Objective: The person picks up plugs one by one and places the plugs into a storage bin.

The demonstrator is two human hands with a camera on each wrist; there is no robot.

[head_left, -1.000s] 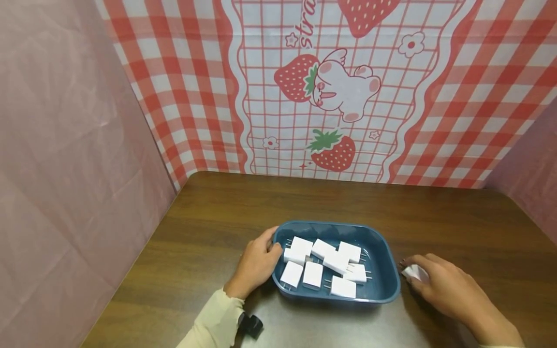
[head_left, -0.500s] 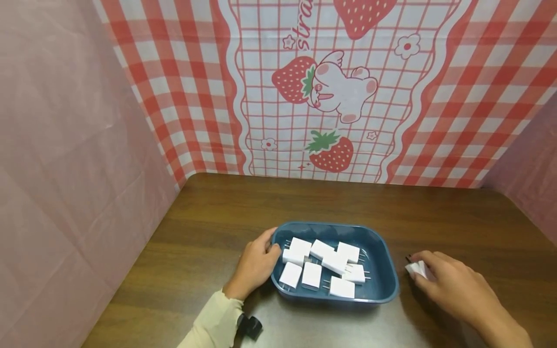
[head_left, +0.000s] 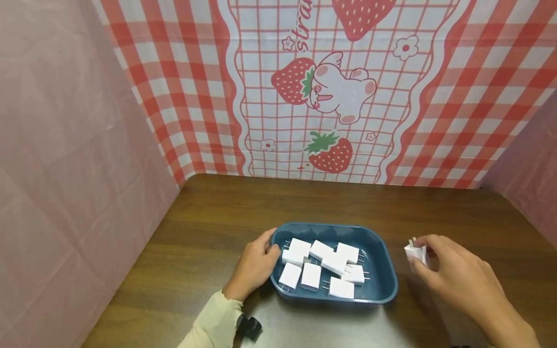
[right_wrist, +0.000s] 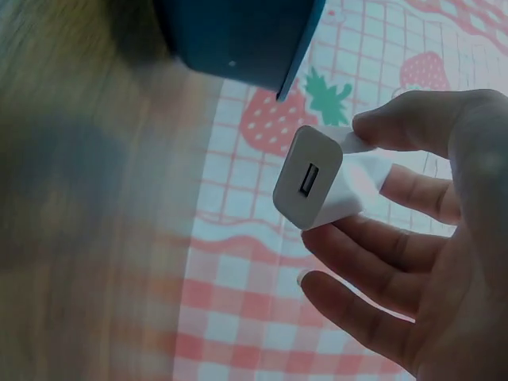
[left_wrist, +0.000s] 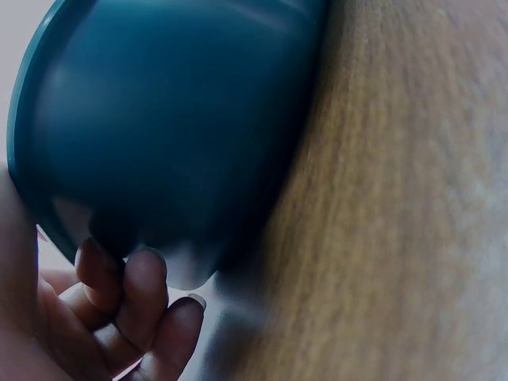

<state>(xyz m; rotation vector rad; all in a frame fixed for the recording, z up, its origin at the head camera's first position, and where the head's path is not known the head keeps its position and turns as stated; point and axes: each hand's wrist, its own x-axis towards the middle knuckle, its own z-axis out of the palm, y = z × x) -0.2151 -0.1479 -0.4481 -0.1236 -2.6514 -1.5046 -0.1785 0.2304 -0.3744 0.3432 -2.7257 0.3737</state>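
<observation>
A dark blue plastic basin stands on the table with several white USB charger plugs lying loose inside. At its left end my left hand grips the rim, thumb over the edge; in the left wrist view, curled fingers show against the outer wall. Right of the basin, my right hand pinches another white charger plug between thumb and fingers, prongs pointing away from me. Its USB port face shows in the right wrist view.
The brown wooden table reaches back to a red-and-white checked strawberry cloth. Pink fabric hangs along the left side, and more at the right. A black band sits at my left wrist.
My right hand has lifted slightly away from the basin, turning the charger plug so its prongs now point up and away. The left hand stays on the rim.
</observation>
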